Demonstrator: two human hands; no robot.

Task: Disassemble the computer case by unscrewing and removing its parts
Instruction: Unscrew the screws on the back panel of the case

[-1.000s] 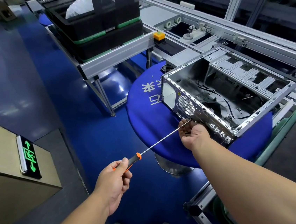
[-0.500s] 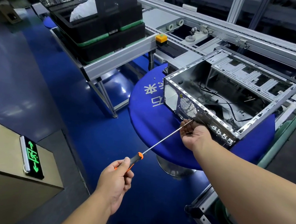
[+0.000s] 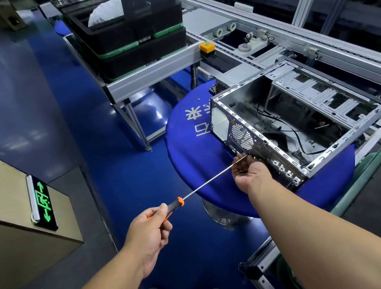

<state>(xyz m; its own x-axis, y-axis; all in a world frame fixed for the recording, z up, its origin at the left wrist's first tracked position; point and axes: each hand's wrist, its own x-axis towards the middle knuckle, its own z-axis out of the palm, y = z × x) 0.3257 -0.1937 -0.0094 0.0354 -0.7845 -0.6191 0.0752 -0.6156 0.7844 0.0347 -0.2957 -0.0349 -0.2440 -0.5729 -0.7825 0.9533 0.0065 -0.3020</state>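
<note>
Left hand (image 3: 150, 230) low and nearest the body, fingers curled round the orange-and-black handle of a long screwdriver (image 3: 206, 184). Thin shaft angled up and away to the right hand (image 3: 249, 171), tip at the lower edge of the computer case's perforated rear panel. Right hand palm up beneath that tip, touching the case, fingers loosely cupped and gripping nothing visible. Computer case (image 3: 287, 128) just beyond the right hand, open-topped, bare metal with loose black cables inside, on a round blue counter (image 3: 191, 149). Stacked black trays (image 3: 135, 37) well beyond the left hand, on an aluminium conveyor frame (image 3: 150, 74).
</note>
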